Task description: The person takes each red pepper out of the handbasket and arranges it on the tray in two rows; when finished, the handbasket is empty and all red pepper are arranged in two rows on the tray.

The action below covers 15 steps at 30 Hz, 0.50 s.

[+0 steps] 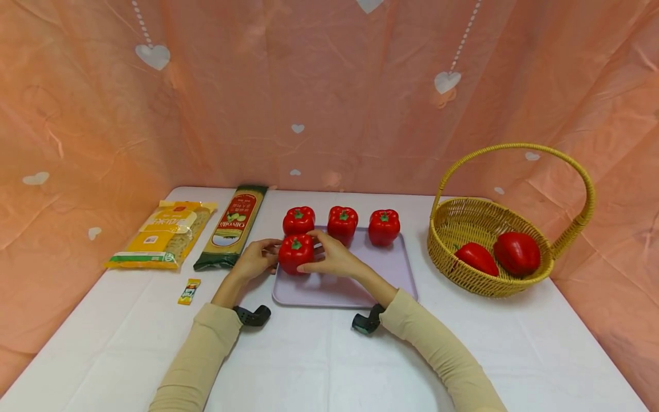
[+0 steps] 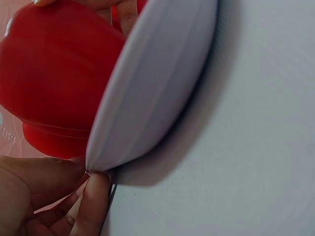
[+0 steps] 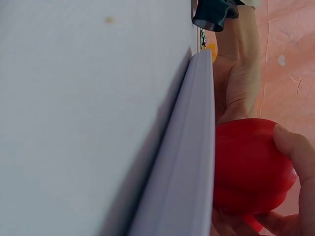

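Note:
Four red bell peppers show at the lilac tray (image 1: 360,290): a back row of three and a front-left bell pepper (image 1: 296,254). My right hand (image 1: 334,258) grips that front pepper, thumb on its near side and fingers behind. My left hand (image 1: 254,260) is at the tray's left edge beside the same pepper. In the left wrist view, its thumb and a finger (image 2: 96,196) pinch the tray's rim (image 2: 110,118). The back row holds a left bell pepper (image 1: 298,221), a middle bell pepper (image 1: 342,223) and a right bell pepper (image 1: 383,228).
A yellow wicker basket (image 1: 437,252) with a tall handle stands at the right, two red vegetables inside. At the left lie a yellow food bag (image 1: 162,234), a green-ended pasta pack (image 1: 231,226) and a small sachet (image 1: 189,292). A pink curtain (image 1: 334,97) hangs behind the table.

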{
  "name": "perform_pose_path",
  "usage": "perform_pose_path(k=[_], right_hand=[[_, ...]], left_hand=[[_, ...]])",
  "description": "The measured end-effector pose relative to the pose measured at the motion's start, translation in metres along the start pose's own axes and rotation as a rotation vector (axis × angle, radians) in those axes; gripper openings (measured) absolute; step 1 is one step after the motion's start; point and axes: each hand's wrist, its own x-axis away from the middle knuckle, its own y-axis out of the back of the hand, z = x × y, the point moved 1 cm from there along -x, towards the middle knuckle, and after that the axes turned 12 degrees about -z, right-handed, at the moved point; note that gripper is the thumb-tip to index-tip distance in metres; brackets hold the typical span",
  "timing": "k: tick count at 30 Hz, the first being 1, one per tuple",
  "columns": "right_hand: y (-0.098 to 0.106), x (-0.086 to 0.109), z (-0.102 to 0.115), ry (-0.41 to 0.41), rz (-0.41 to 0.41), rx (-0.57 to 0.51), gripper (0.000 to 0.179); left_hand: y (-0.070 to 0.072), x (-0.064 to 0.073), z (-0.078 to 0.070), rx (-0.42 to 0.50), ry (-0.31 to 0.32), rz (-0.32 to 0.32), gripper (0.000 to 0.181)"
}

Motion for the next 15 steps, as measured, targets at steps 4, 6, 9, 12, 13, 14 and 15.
perform_pose_path(k=[4,6,9,12,13,14,15], right_hand=[[0.0004,0.0,0.0007,0.003,0.004,0.001,0.072],[0.0003,0.0,0.0006,0.003,0.003,-0.003,0.073],[0.0002,0.0,0.0005,0.006,0.0,-0.009,0.076],[0.0,0.0,0.0001,0.006,-0.003,-0.012,0.078],[-0.0001,0.0001,0.0,0.008,-0.005,-0.014,0.078],[-0.0001,0.0001,-0.0002,0.006,-0.006,-0.016,0.078],[0.0001,0.0002,-0.0002,0.005,-0.007,-0.018,0.078]], left_hand=[[-0.0001,-0.0013,0.0008,-0.01,0.003,-0.007,0.039],[0.0,-0.0016,0.0015,-0.011,0.002,-0.007,0.039],[0.0005,-0.0013,0.0018,-0.006,0.004,-0.005,0.039],[0.0004,-0.0008,0.0021,-0.003,0.0,0.001,0.04],[0.0003,-0.0007,0.0021,0.0,-0.001,0.002,0.04],[0.0003,-0.0006,0.0021,0.0,-0.002,0.002,0.04],[0.0002,-0.0004,0.0021,0.0,-0.004,0.002,0.04]])
